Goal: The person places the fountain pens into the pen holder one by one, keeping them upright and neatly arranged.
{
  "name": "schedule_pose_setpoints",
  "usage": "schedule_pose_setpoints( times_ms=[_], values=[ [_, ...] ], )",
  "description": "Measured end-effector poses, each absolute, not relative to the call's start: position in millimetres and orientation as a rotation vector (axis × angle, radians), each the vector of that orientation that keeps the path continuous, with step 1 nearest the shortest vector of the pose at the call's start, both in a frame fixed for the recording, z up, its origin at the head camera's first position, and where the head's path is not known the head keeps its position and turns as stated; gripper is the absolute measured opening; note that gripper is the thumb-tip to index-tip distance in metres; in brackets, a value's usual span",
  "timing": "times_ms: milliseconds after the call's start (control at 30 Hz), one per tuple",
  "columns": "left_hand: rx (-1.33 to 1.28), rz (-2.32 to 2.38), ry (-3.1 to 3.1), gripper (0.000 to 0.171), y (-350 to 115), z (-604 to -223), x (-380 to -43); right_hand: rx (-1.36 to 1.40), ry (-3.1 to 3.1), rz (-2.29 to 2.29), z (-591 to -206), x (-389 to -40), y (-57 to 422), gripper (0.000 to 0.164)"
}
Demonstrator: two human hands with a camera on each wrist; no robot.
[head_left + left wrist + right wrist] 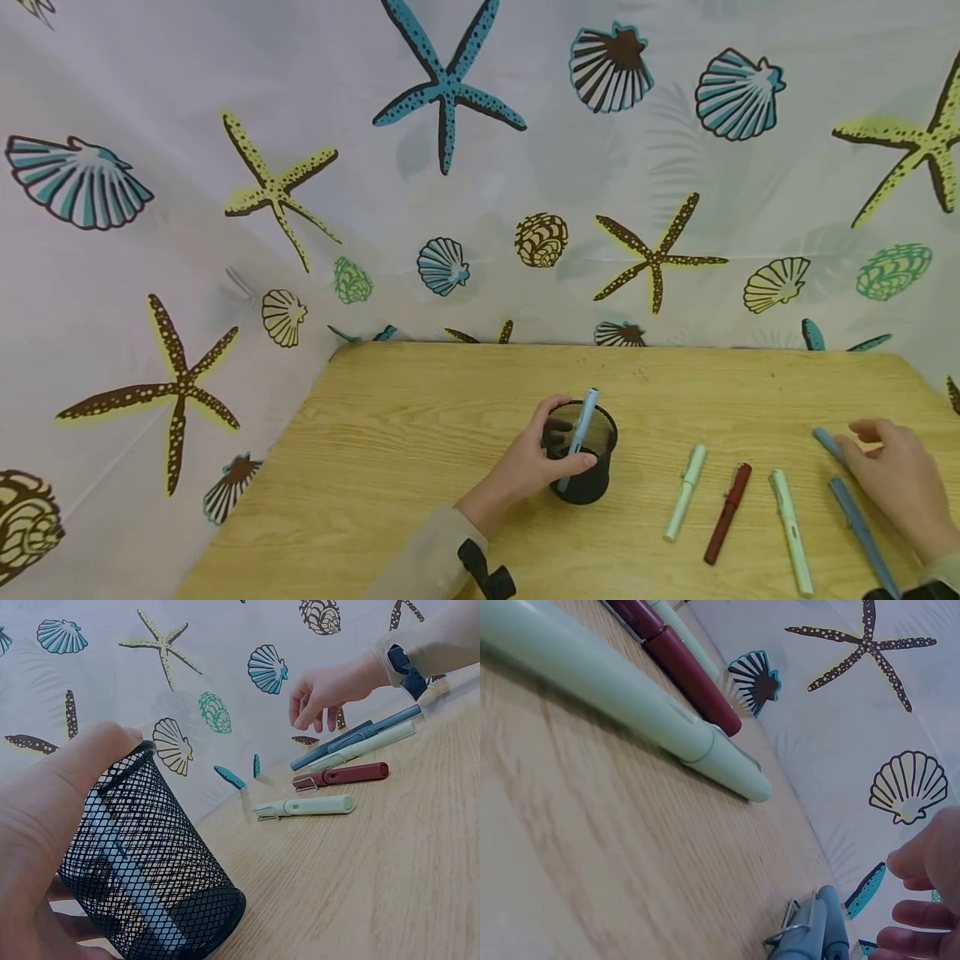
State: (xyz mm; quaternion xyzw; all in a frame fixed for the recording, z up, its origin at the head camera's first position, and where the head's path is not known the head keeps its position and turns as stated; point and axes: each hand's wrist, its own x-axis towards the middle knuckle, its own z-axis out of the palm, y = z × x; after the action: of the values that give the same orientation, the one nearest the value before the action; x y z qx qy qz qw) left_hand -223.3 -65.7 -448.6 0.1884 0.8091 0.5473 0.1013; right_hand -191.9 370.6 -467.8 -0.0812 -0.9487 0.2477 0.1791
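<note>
My left hand [528, 458] grips a black mesh pen cup [588, 487] that stands on the table, thumb and fingers round its side. Inside the cup a light blue pen [580, 423] leans, its top above the rim. My right hand [896, 483] hovers at the right with loosely bent fingers and nothing between them. Below its fingertips lies a blue pen [828, 446], partly hidden by the hand. Beside that one is a second blue pen [858, 527]; in the right wrist view the blue pens [802, 939] sit apart from the fingers.
Between the cup and the blue pens lie a light green pen [686, 492], a dark red pen [727, 512] and another light green pen [791, 533]. The wooden table [390, 433] ends at a curtain [495, 283] printed with shells and starfish.
</note>
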Motion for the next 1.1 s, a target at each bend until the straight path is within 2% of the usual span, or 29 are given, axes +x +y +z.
schedule_pose_setpoints(
  times_ms=[200, 500, 767, 1100],
  values=[
    [0.55, 1.621, 2.382, 0.073, -67, -449, -222, -0.275, -2.787, 0.692, -456, -185, 364, 0.046],
    [0.554, 1.613, 2.391, 0.073, -67, -449, -222, -0.373, -2.908, 0.708, -459, -190, 369, 0.046],
    [0.536, 1.603, 2.395, 0.074, -68, -449, -218, -0.34, -2.984, 0.676, -467, -196, 374, 0.046],
    [0.549, 1.606, 2.407, 0.075, -67, -448, -219, -0.318, -2.964, 0.579, -471, -205, 377, 0.032]
  ],
)
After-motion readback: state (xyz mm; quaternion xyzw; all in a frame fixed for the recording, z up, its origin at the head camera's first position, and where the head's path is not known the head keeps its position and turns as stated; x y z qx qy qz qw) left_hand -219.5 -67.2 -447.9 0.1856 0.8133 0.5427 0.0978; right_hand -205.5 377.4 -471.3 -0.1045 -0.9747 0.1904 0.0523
